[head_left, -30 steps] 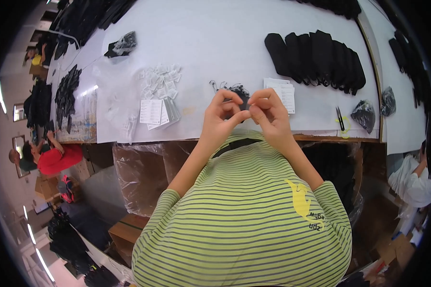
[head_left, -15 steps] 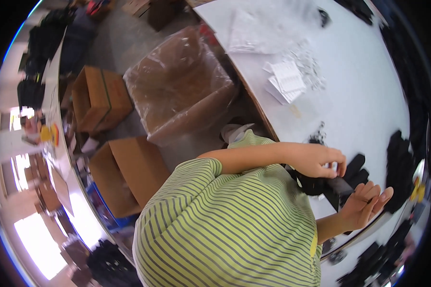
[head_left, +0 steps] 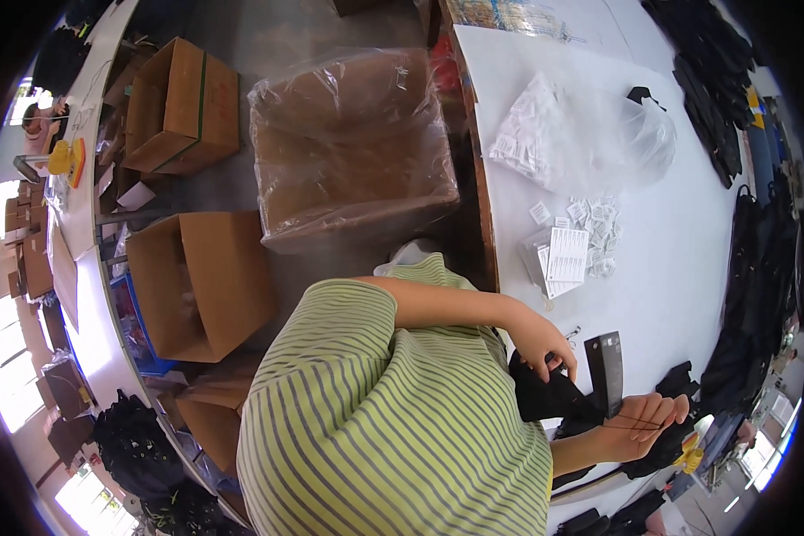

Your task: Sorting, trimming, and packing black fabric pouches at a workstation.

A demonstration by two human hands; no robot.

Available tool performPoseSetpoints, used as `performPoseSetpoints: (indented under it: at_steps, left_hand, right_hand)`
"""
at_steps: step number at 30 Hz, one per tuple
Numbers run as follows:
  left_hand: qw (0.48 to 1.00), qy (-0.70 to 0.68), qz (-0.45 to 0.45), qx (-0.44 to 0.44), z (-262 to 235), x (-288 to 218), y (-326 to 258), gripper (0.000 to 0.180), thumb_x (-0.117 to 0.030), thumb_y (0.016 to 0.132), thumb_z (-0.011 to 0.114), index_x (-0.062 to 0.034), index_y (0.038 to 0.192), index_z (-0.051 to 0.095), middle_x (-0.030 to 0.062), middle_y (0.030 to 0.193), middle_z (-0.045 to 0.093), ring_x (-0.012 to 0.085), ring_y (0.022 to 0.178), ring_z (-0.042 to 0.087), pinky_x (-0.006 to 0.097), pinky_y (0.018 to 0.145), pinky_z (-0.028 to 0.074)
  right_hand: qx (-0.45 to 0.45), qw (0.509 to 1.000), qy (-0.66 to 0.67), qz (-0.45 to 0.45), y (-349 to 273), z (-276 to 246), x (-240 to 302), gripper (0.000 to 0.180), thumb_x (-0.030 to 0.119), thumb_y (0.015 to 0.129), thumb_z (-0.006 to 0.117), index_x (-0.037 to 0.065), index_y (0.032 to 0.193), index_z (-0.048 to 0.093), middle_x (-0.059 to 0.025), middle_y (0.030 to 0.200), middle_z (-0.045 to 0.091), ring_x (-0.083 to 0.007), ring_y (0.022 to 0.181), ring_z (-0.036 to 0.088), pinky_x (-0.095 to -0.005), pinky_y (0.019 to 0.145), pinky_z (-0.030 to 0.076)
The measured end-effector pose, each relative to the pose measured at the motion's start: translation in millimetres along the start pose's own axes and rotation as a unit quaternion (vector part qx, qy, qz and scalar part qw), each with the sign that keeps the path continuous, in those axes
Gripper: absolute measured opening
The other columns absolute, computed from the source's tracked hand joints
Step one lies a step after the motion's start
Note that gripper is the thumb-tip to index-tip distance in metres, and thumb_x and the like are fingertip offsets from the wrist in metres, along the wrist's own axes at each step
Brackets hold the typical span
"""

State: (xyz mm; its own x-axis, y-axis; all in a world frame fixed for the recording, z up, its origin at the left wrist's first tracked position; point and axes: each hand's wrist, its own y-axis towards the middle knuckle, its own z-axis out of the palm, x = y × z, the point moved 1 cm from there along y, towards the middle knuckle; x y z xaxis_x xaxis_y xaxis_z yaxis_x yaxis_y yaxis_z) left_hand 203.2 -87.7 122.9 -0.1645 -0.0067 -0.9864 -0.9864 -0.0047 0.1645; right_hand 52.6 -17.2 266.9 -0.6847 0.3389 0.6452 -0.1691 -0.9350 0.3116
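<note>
My left hand (head_left: 545, 347), at the end of the upper arm in the head view, has its fingers curled on a black cloth item (head_left: 545, 393) at the table's near edge. A stiff black hang tag (head_left: 606, 375) with small pale print stands up between my two hands. Thin dark cord (head_left: 634, 421) runs from beside the tag to my right hand (head_left: 648, 424), whose fingers are closed round it. Part of the cloth item is hidden behind my arm and the tag, so its exact kind does not show.
On the white table (head_left: 652, 277) lie small white labels (head_left: 594, 223), a printed label stack (head_left: 565, 255) and a clear plastic bag (head_left: 590, 143) of labels. Black goods (head_left: 746, 295) line the far edge. A plastic-lined carton (head_left: 348, 152) and an open box (head_left: 214, 286) stand left.
The view has turned and shifted. The tag, lower and flatter before, now stands upright. My right hand, with fingers loosely apart before, is now closed on the cord; my left hand has moved nearer my body.
</note>
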Motion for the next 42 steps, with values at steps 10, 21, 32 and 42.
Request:
performPoseSetpoints:
  at_steps: [10, 21, 32, 42]
  left_hand:
    - [0.993, 0.043, -0.005, -0.112, -57.7, -19.7, -48.9, 0.034, -0.029, 0.076, 0.076, -0.005, 0.094, 0.059, 0.0095, 0.088, 0.06, 0.0239, 0.086, 0.057, 0.036, 0.073, 0.046]
    - [0.965, -0.035, -0.072, -0.248, -53.7, -30.5, -80.7, 0.031, -0.026, 0.081, 0.07, -0.0008, 0.099, 0.063, 0.0143, 0.09, 0.067, 0.0259, 0.085, 0.064, 0.032, 0.078, 0.047]
    - [0.974, 0.032, -0.066, -0.216, -31.4, -61.9, -39.4, 0.027, -0.021, 0.08, 0.068, -0.0023, 0.098, 0.061, 0.0161, 0.08, 0.064, 0.0289, 0.074, 0.063, 0.034, 0.069, 0.048]
    - [0.986, 0.127, -0.087, -0.059, -36.2, -75.9, 4.7, 0.021, -0.012, 0.08, 0.067, -0.0006, 0.097, 0.061, 0.01, 0.079, 0.062, 0.0174, 0.073, 0.059, 0.028, 0.069, 0.046]
  right_hand:
    - [-0.128, 0.989, -0.067, -0.045, 36.6, 14.0, 1.5, 0.026, 0.001, 0.097, 0.04, 0.0, 0.122, 0.034, 0.0001, 0.065, 0.03, -0.0075, 0.058, 0.028, -0.0214, 0.055, 0.027]
    - [-0.119, 0.988, -0.067, -0.075, 40.8, 0.0, -11.6, 0.041, 0.003, 0.097, 0.042, -0.004, 0.135, 0.031, -0.0014, 0.068, 0.034, -0.0075, 0.06, 0.033, -0.0233, 0.061, 0.031]
    - [-0.195, 0.908, -0.268, -0.257, -45.8, 6.6, 35.8, 0.039, -0.001, 0.093, 0.047, -0.002, 0.13, 0.036, -0.0025, 0.079, 0.032, -0.012, 0.071, 0.028, -0.0289, 0.065, 0.026]
    - [-0.327, 0.806, -0.438, -0.228, -130.9, 2.2, 62.9, 0.031, 0.005, 0.094, 0.052, 0.002, 0.122, 0.039, -0.0053, 0.065, 0.049, -0.0101, 0.054, 0.04, -0.0218, 0.053, 0.028]
